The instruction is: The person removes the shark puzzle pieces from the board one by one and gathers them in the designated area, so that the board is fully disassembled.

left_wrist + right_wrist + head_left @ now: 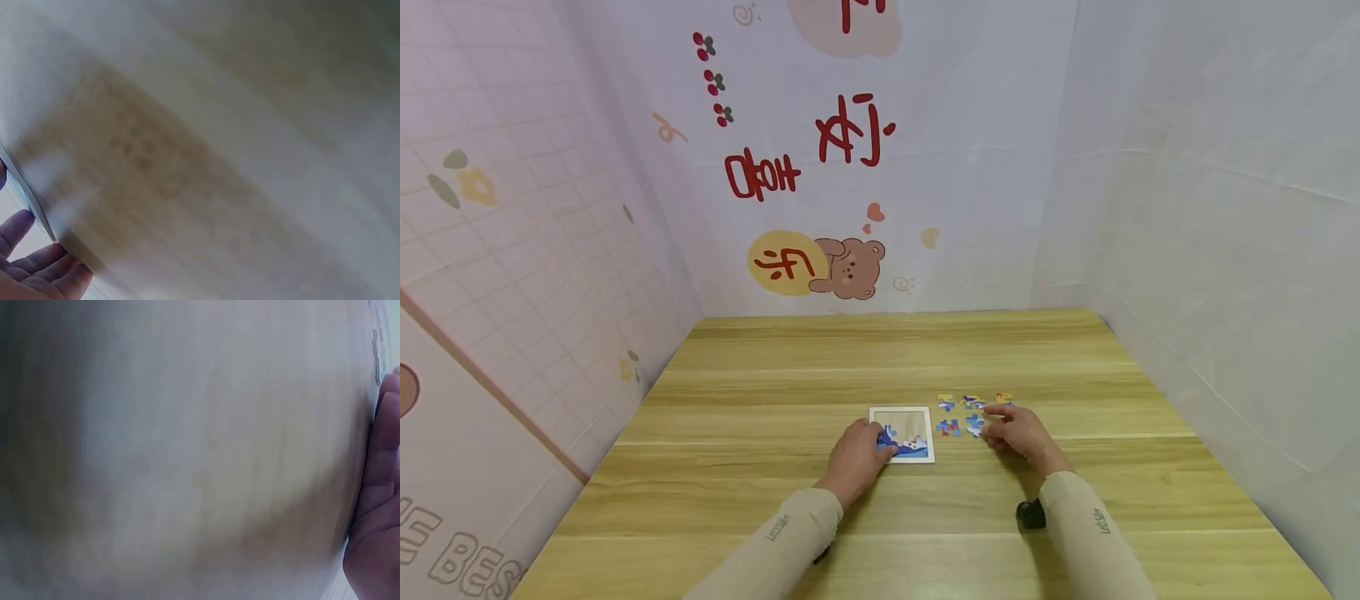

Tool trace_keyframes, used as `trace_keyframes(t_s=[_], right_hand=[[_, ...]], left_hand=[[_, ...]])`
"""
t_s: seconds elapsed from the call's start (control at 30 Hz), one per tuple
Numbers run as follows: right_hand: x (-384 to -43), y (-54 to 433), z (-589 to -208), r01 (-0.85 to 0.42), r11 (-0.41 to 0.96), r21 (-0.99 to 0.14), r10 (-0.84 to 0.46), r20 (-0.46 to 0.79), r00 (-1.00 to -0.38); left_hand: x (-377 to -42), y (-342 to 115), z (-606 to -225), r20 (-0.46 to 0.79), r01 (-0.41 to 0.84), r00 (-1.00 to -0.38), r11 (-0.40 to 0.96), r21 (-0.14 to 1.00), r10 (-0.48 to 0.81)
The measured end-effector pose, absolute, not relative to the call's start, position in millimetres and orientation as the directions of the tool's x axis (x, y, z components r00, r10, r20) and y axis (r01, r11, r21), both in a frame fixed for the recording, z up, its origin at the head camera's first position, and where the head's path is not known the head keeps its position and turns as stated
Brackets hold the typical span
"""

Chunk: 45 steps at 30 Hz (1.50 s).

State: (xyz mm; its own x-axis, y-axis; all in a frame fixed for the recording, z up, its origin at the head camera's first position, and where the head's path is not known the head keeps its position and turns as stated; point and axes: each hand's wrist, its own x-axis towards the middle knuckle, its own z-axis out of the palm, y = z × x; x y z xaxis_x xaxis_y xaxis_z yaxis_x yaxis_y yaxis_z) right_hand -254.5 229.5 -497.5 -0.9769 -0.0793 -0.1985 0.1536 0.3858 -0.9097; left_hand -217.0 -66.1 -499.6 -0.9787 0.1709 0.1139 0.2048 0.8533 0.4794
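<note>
A small square puzzle board [932, 433] with a white border lies on the table. Blue and white picture pieces fill its lower part, and its upper part shows bare backing. My left hand [856, 457] rests at its left side, with thumb and fingertips touching the board. In the left wrist view, fingers [47, 265] lie along the board's edge. My right hand [1021, 435] reaches over the loose jigsaw pieces, index finger stretched out and thumb apart from it. Its fingertips are beside a blue and white jigsaw piece [974, 424]; whether they touch it I cannot tell.
Several more loose pieces lie right of the board, among them a red and blue piece [948, 427] and a yellow and blue piece [946, 402]. The wood-grain table [760, 375] meets printed wall sheets at its back and sides.
</note>
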Motion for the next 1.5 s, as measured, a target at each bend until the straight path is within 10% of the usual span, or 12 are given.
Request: trace_keyframes(t_s=[0.33, 1.5], right_hand=[[-255, 212, -491, 0.146, 0.383, -0.912, 0.035, -0.144, -0.989], [-254, 91, -492, 0.052, 0.481, -0.875, -0.221, -0.178, -0.959]], left_hand=[[-218, -74, -499, 0.109, 0.236, -0.971, 0.822, 0.518, 0.21], [-209, -94, -503, 0.205, 0.34, -0.94, 0.764, 0.548, 0.271]])
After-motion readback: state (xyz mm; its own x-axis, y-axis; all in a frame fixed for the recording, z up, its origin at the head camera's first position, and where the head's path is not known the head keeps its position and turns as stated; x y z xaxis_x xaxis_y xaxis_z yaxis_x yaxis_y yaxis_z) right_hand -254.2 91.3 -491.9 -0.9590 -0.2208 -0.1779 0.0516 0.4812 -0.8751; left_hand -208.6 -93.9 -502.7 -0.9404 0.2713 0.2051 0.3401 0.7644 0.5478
